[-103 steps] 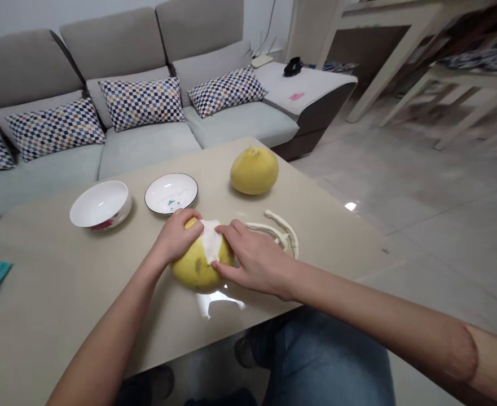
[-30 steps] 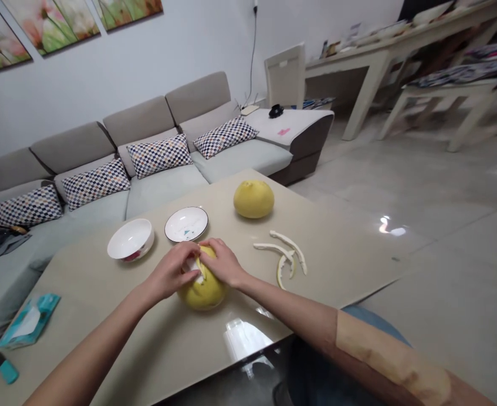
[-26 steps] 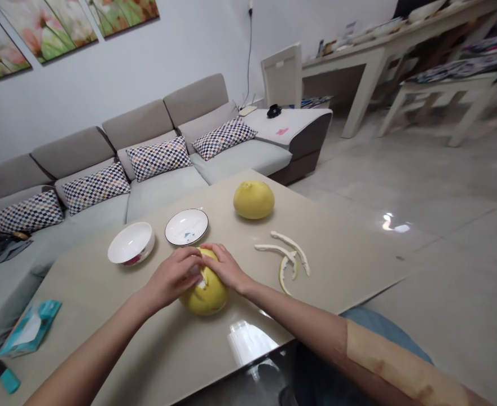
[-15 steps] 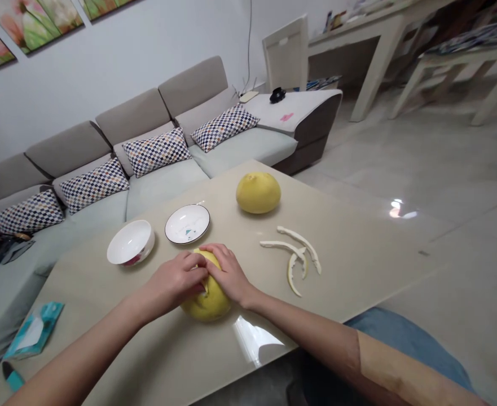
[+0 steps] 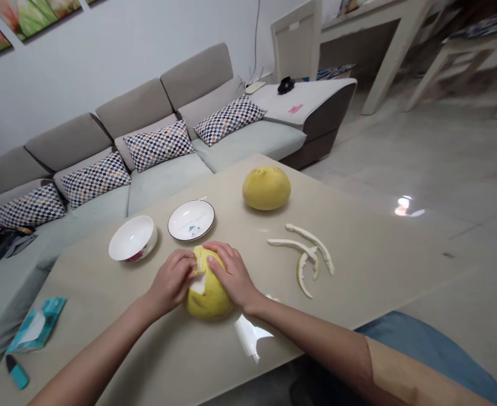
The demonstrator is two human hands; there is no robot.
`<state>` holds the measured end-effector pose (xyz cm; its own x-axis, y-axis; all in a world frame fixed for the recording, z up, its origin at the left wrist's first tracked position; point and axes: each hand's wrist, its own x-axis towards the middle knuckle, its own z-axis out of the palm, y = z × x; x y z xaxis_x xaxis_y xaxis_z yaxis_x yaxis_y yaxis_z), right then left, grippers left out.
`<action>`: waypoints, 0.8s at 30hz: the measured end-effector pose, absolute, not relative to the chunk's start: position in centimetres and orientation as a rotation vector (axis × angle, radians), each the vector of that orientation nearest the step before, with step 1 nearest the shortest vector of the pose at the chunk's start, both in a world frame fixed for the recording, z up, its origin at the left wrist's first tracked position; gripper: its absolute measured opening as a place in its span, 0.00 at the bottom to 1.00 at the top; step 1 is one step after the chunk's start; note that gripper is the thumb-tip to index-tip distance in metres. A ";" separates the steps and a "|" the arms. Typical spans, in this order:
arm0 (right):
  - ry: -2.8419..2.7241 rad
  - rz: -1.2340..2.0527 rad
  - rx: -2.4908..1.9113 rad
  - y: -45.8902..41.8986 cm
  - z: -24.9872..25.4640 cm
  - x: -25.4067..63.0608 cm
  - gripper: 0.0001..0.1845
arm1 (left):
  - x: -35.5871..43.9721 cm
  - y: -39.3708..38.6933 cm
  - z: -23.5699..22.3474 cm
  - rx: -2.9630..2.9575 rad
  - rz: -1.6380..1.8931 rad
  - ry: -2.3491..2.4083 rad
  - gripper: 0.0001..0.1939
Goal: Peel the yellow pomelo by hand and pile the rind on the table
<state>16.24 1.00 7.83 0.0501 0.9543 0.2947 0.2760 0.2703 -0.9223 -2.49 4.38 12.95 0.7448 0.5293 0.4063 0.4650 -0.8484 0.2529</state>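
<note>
Both my hands are on a yellow pomelo (image 5: 209,299) near the front of the table. My left hand (image 5: 171,283) pinches a torn flap of rind at its left side, where white pith shows. My right hand (image 5: 231,275) lies spread over the top and right of the fruit. A second, whole pomelo (image 5: 266,188) sits farther back, out of reach of both hands. To the right of my right hand lie several curled strips of pomelo peel (image 5: 311,248), pale side up.
A white bowl (image 5: 132,238) and a white plate (image 5: 191,220) stand beyond my left hand on the beige glossy table (image 5: 370,265). A teal tissue pack (image 5: 36,325) and a teal marker (image 5: 17,372) lie at the left edge. A grey sofa (image 5: 163,186) runs behind.
A third curled strip has joined the peel on the table since the oldest frame. My hands have shifted on the pomelo, and a rind flap now stands lifted. The camera view has drifted slightly.
</note>
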 end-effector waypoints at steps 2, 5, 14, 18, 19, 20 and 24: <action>-1.461 0.795 -1.216 0.9 7.7 16.5 0.17 | -2.4 4.1 12.6 2.659 0.816 0.814 0.07; -1.506 0.799 -1.184 0.4 7.9 17.3 0.17 | -2.4 3.8 12.4 2.533 0.852 0.782 0.08; -1.757 0.419 -1.078 -1.4 9.3 16.9 0.07 | -2.4 3.6 12.4 2.472 0.876 0.664 0.04; -1.726 0.591 -0.931 -0.8 9.1 17.4 0.03 | -2.3 3.9 12.4 2.324 0.907 0.692 0.05; -1.732 0.623 -0.896 -0.9 9.0 17.7 0.03 | -2.3 3.9 12.3 2.260 0.926 0.722 0.05; -1.743 0.644 -0.867 -1.0 9.0 18.0 0.04 | -2.3 4.0 12.2 2.194 0.947 0.754 0.06; -1.803 0.725 -0.800 -1.4 9.9 19.2 0.07 | -2.2 4.0 11.7 2.025 1.026 0.843 0.06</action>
<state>19.17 -1.42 9.91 -0.2884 0.7893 0.5421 0.1941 0.6026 -0.7741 -2.23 3.95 11.67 0.4733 0.7893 0.3912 0.2306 -0.5396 0.8097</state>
